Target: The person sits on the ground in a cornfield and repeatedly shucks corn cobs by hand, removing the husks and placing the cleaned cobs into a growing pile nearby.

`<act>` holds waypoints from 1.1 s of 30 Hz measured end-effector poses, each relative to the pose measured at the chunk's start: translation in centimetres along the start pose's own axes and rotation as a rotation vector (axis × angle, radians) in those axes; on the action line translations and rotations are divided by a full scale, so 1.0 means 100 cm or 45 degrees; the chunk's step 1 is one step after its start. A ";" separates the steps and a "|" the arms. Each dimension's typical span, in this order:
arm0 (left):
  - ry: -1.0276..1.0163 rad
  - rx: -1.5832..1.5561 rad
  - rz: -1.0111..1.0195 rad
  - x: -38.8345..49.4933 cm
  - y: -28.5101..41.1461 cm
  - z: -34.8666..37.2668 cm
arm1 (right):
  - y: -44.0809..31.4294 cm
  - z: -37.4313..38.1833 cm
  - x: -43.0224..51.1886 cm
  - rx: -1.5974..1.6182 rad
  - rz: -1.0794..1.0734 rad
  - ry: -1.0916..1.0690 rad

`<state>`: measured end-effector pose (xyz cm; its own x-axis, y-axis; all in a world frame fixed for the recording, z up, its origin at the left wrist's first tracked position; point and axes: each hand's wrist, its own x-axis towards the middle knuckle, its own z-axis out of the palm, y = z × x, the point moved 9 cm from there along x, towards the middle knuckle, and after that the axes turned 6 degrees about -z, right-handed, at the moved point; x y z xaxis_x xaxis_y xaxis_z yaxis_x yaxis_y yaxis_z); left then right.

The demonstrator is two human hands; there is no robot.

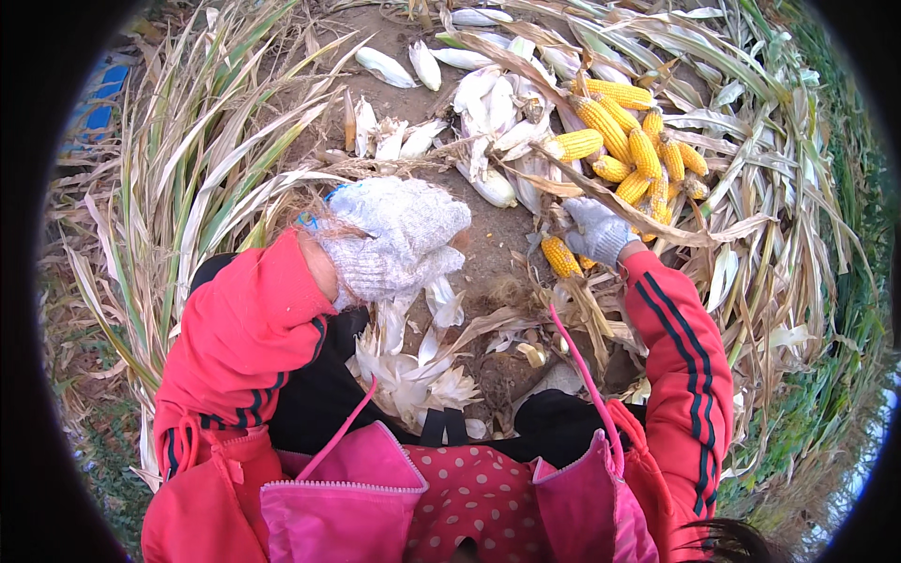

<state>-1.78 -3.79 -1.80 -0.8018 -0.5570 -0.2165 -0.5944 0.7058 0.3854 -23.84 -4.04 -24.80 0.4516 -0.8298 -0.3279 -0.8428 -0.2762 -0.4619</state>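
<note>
My left hand [394, 236], in a whitish knitted work glove, is raised over the soil with its fingers bent; whether something is inside them cannot be told. Brown corn silk clings to the cuff. My right hand [598, 226], in a greyish knitted glove, is at a dry corn stalk beside the lower end of the corn pile; its grip is partly hidden. A husked yellow corn cob [561, 257] lies just left of its wrist. Above it are several husked cobs [644, 153] in a heap. Unhusked ears [488, 184] with pale husks lie between and beyond the hands.
Dry corn stalks [169, 183] spread along the left, and more stalks [774, 169] curve around the right. Loose pale husks [415, 380] lie between my legs. Several unhusked ears [386, 67] rest on bare soil farther off. A blue object [105, 95] is at the upper left edge.
</note>
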 end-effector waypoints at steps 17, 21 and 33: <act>0.199 -1.597 -0.311 0.034 0.003 -0.005 | -0.183 -0.155 -0.074 0.526 0.193 0.831; 0.306 -1.753 -0.146 0.034 0.006 -0.006 | -0.170 -0.135 -0.073 1.170 0.201 1.057; 0.796 -1.401 -0.225 0.019 0.006 -0.019 | -0.162 -0.103 -0.060 0.931 0.311 1.127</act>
<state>-3.50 -5.28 -0.26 -0.3736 -0.9276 0.0006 -0.0847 0.0348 0.9958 -15.93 0.37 -6.88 -0.3028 -0.9496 0.0814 -0.3798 0.0419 -0.9241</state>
